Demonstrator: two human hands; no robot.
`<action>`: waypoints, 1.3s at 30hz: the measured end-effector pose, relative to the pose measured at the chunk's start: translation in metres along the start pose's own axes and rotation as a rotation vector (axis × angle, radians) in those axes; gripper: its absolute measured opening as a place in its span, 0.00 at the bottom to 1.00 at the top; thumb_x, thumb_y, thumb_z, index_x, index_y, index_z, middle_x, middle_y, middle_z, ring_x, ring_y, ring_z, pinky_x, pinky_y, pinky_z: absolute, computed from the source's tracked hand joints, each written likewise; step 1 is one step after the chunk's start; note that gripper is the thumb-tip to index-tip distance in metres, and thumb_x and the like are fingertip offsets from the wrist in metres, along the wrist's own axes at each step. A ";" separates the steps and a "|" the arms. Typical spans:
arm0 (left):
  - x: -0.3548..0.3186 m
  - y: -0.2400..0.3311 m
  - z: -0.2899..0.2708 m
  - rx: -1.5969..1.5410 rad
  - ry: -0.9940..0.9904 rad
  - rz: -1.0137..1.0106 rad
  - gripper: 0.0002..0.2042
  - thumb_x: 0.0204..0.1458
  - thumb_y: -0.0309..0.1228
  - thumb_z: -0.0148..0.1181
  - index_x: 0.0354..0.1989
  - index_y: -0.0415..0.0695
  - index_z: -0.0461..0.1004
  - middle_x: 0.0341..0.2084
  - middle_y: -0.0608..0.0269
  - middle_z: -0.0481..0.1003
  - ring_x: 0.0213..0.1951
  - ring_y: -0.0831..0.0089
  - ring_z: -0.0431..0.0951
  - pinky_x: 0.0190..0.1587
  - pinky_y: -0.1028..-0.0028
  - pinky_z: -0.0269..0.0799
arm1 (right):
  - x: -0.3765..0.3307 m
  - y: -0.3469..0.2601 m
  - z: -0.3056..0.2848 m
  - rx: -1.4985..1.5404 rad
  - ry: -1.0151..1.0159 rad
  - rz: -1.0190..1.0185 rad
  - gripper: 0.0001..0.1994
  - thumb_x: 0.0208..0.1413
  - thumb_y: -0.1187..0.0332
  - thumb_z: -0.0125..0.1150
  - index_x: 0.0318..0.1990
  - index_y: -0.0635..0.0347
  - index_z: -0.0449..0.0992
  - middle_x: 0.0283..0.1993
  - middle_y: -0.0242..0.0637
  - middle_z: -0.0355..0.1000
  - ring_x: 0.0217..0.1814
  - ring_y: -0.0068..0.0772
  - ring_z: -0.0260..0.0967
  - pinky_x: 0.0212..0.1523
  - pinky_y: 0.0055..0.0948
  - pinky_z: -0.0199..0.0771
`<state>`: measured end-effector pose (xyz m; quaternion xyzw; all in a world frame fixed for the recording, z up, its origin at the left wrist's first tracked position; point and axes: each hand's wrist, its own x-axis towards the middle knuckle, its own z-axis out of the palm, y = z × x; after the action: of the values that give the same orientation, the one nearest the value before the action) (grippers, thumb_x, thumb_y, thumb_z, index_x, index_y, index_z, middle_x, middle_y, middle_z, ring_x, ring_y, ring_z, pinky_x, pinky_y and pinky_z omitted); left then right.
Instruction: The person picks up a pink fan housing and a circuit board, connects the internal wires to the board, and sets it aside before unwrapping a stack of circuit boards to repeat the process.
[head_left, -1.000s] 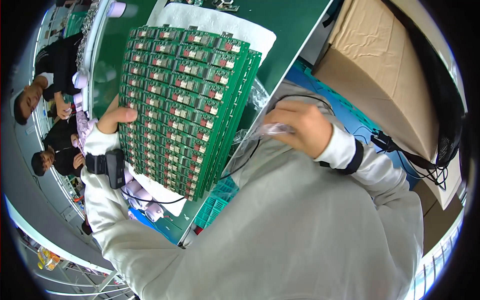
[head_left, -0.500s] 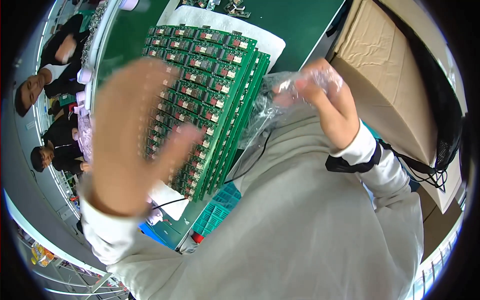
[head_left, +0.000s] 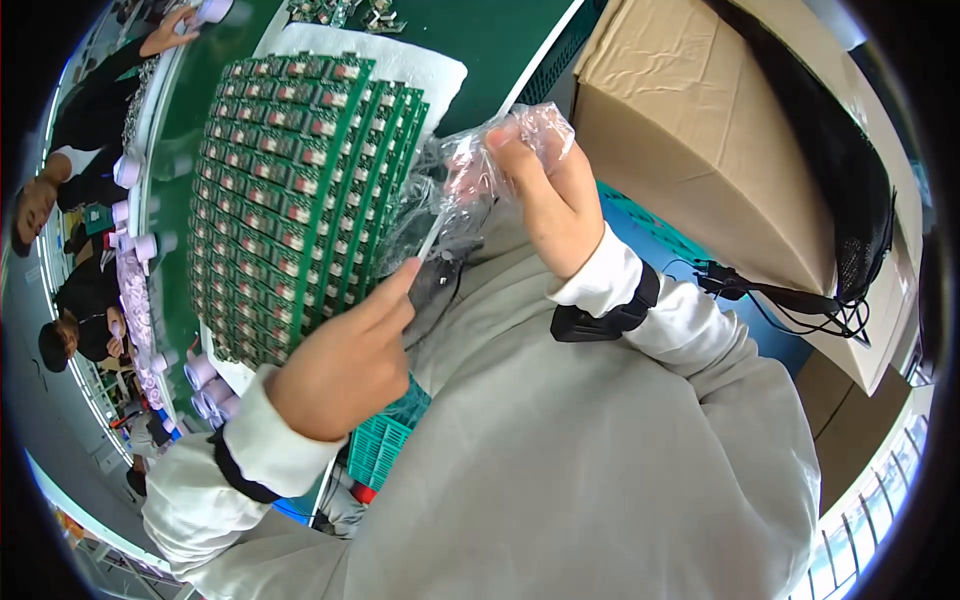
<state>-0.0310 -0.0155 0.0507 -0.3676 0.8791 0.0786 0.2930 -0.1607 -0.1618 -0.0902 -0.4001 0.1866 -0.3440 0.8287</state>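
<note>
A green table [head_left: 478, 52] runs up through the left half of the view, with small loose board pieces [head_left: 375, 20] at its far end, people in dark clothing [head_left: 90, 300] beyond its left side, and a large cardboard box [head_left: 690, 150] on the right. On the table, a white pad [head_left: 440, 82] lies under a stack of green circuit boards [head_left: 265, 185], whose long axis runs mostly away from the wearer, leaning a little to the right at its far end. A crumpled clear plastic film [head_left: 465, 180] spans the gap between the stack's right edge and the right hand [head_left: 550, 205], which pinches its upper part, thumb pressed toward the fingers. The left hand [head_left: 345, 365] is the nearer one to the boards, in front of their near right corner; its other fingers curl under while the index finger points up at the film's lower edge, and whether it has hold of the film cannot be told. A teal basket [head_left: 375, 450] sits low, beside the table's near edge.
</note>
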 end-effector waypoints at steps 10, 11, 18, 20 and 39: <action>-0.029 -0.006 -0.012 -0.058 0.171 -0.040 0.05 0.43 0.25 0.64 0.21 0.37 0.74 0.24 0.56 0.73 0.42 0.59 0.75 0.60 0.51 0.71 | -0.009 0.006 -0.046 -0.283 0.051 -0.072 0.08 0.69 0.66 0.53 0.45 0.62 0.72 0.36 0.31 0.74 0.36 0.19 0.68 0.41 0.24 0.71; -0.026 0.001 -0.006 -0.052 0.172 -0.052 0.05 0.43 0.25 0.64 0.21 0.37 0.74 0.24 0.56 0.73 0.42 0.59 0.75 0.60 0.51 0.71 | -0.009 0.006 -0.055 -0.264 0.064 -0.074 0.08 0.69 0.66 0.53 0.46 0.62 0.73 0.37 0.31 0.74 0.37 0.19 0.68 0.41 0.24 0.71; -0.043 -0.003 -0.002 -0.112 0.406 -0.192 0.13 0.42 0.27 0.72 0.22 0.41 0.70 0.25 0.57 0.73 0.41 0.60 0.75 0.55 0.52 0.73 | 0.014 -0.021 -0.040 -0.281 0.175 -0.202 0.11 0.68 0.64 0.55 0.49 0.62 0.73 0.42 0.34 0.75 0.41 0.23 0.69 0.42 0.25 0.70; -0.046 0.000 -0.001 -0.133 0.425 -0.225 0.13 0.43 0.27 0.72 0.22 0.41 0.70 0.25 0.58 0.73 0.41 0.60 0.75 0.55 0.52 0.73 | 0.028 -0.029 -0.041 -0.302 0.128 -0.208 0.12 0.67 0.64 0.56 0.51 0.62 0.73 0.44 0.36 0.75 0.44 0.27 0.71 0.45 0.27 0.72; -0.034 0.020 0.071 0.213 0.252 0.251 0.12 0.41 0.38 0.57 0.22 0.44 0.82 0.30 0.63 0.80 0.50 0.53 0.71 0.62 0.57 0.65 | 0.119 -0.106 -0.014 -0.101 0.239 -0.350 0.09 0.65 0.66 0.56 0.43 0.63 0.75 0.35 0.34 0.73 0.36 0.26 0.70 0.37 0.25 0.70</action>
<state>0.0061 0.0442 0.0106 -0.2290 0.9511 -0.0255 0.2056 -0.1312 -0.3019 -0.0192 -0.4238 0.2282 -0.5178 0.7072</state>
